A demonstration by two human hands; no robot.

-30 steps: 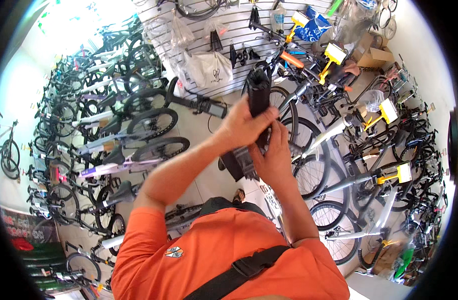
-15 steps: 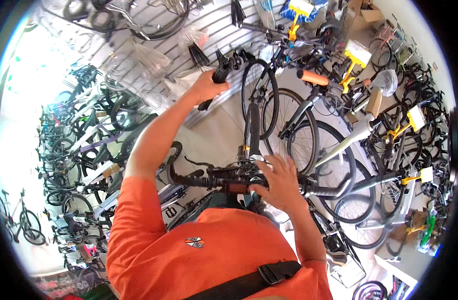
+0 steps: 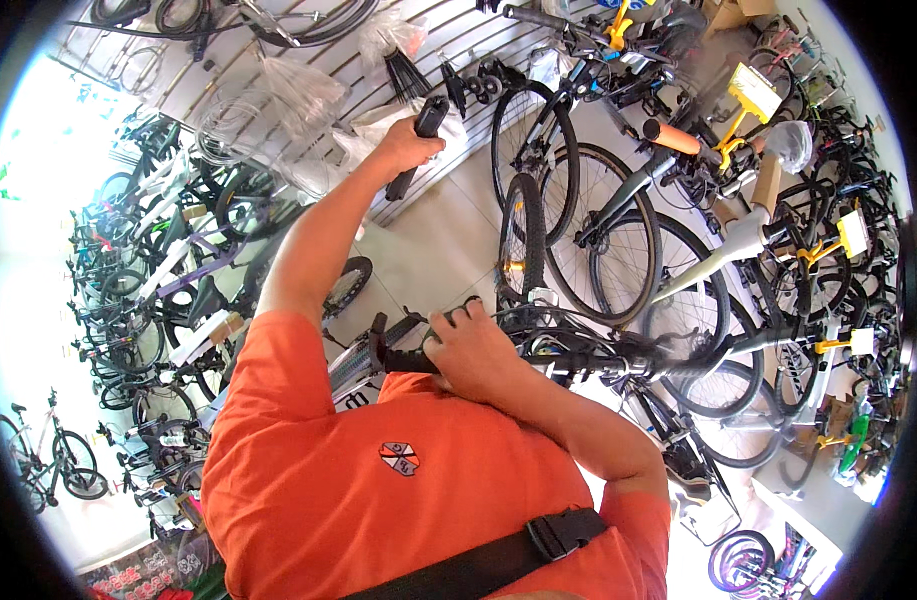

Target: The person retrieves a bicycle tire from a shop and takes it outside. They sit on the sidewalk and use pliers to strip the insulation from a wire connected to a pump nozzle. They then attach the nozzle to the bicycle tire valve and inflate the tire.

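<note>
A bicycle's black handlebar (image 3: 568, 362) lies across in front of my body, with its front tyre (image 3: 521, 235) pointing away from me. My right hand (image 3: 473, 352) is closed round the left part of the bar, beside the black handlebar grip (image 3: 410, 361); its fingers curl over near the brake lever. Up and to the left, my left hand (image 3: 408, 148) is closed on a black, long, narrow thing (image 3: 431, 118), held out in front of the wall. Its two ends stick out above and below the fist; its exact kind cannot be made out.
Rows of bicycles (image 3: 178, 260) stand on the left, and more bicycles with bare wheels (image 3: 608, 240) crowd the right. Yellow tag holders (image 3: 753, 95) are clipped on some. Plastic bags (image 3: 298, 95) and cables hang on the slatted wall (image 3: 238, 60) ahead.
My right hand has moved left along the handlebar, from spread fingers near its middle to a grip on its left part. My left hand has shifted slightly up and left with the black thing.
</note>
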